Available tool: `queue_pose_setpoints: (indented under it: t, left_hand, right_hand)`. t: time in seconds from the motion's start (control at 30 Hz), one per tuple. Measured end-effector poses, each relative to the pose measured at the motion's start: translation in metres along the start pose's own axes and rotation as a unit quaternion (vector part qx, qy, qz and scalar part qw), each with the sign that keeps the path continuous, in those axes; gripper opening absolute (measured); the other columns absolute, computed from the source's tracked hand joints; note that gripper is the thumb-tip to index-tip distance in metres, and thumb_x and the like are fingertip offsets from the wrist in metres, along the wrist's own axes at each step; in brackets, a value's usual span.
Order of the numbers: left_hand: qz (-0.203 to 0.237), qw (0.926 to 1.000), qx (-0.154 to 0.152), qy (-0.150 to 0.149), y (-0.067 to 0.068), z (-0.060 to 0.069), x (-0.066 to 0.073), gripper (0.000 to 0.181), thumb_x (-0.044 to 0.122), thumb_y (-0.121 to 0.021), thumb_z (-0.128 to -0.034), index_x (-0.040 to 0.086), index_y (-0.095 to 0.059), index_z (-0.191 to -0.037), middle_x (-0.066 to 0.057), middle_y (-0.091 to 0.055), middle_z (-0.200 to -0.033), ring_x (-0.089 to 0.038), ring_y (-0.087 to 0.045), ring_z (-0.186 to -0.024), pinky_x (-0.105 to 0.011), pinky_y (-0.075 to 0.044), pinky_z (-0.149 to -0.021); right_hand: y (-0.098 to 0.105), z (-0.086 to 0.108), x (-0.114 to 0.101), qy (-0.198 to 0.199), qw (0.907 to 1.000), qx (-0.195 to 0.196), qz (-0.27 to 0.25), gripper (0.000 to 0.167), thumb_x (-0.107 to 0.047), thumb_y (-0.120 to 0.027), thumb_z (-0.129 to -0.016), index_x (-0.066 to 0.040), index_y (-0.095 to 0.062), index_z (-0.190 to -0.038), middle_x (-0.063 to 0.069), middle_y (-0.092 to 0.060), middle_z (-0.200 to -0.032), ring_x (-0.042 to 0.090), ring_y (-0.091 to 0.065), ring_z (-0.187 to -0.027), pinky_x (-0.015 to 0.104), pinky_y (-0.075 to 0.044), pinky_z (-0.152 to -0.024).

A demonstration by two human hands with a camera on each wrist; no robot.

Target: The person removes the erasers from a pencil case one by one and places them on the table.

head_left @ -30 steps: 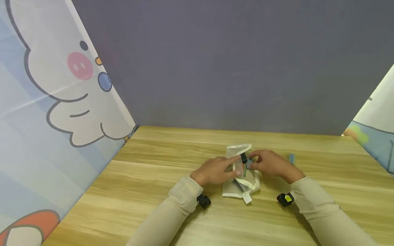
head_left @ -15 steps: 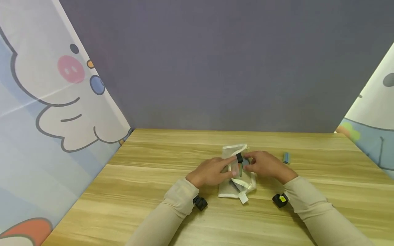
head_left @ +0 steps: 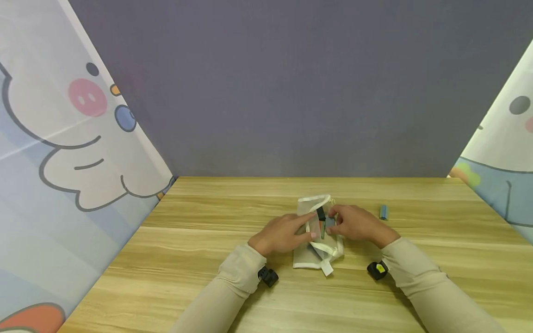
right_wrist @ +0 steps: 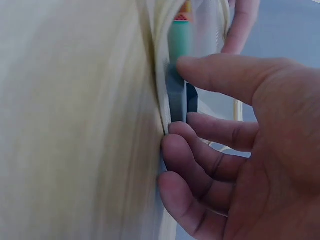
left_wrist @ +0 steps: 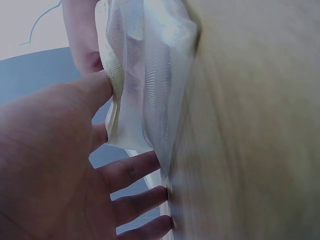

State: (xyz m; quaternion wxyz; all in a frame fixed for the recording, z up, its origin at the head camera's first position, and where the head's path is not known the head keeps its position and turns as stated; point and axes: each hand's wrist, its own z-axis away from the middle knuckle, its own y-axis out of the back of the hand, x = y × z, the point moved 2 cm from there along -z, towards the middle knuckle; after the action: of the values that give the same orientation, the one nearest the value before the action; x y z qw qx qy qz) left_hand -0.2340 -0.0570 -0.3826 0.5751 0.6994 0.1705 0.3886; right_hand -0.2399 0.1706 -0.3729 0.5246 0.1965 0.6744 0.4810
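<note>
A mesh pouch (head_left: 305, 260) lies on the table (head_left: 187, 273), its mouth parted. The person's left hand (head_left: 283, 233) touches the mouth's edge, thumb and index finger nearly straight and spread well apart. The right hand (head_left: 358, 223) reaches in at the other side, its thumb and index finger bent, pinching a grey block (head_left: 330, 224). Also in the pouch are 1 black piece (head_left: 320, 213) and 1 green piece (right_wrist: 179, 40). A blue piece (head_left: 383, 212) lies on the table near the right hand.
</note>
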Motion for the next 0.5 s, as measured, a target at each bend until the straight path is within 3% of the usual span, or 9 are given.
queue_pose_setpoints:
  t: [0.3,0.5]
  left_hand:
    - [-0.008,0.9999,0.007,-0.003,0.0019,-0.0013,0.0017,0.063,0.058,-0.044,-0.1027,0.031,-0.033,-0.158,-0.005,-0.053,-0.146,-0.021,-0.05,-0.132,-0.046,-0.043,-0.104]
    - [-0.006,1.0,0.001,0.002,-0.0005,-0.0005,-0.0006,0.064,0.06,-0.043,-0.1022,0.032,-0.031,-0.159,-0.005,-0.053,-0.146,-0.021,-0.05,-0.133,-0.045,-0.043,-0.104]
  right_hand:
    - [0.0047,-0.0008,0.0067,0.011,0.9999,-0.012,-0.003,0.041,-0.027,-0.078,-0.087,-0.002,-0.062,-0.115,0.0,-0.065,-0.086,0.014,-0.06,-0.076,0.037,-0.051,-0.07]
    - [0.0022,-0.0004,0.0093,0.016,0.9996,-0.016,-0.018,0.038,-0.024,-0.078,-0.088,-0.002,-0.059,-0.112,0.002,-0.063,-0.087,0.015,-0.057,-0.073,0.035,-0.048,-0.067]
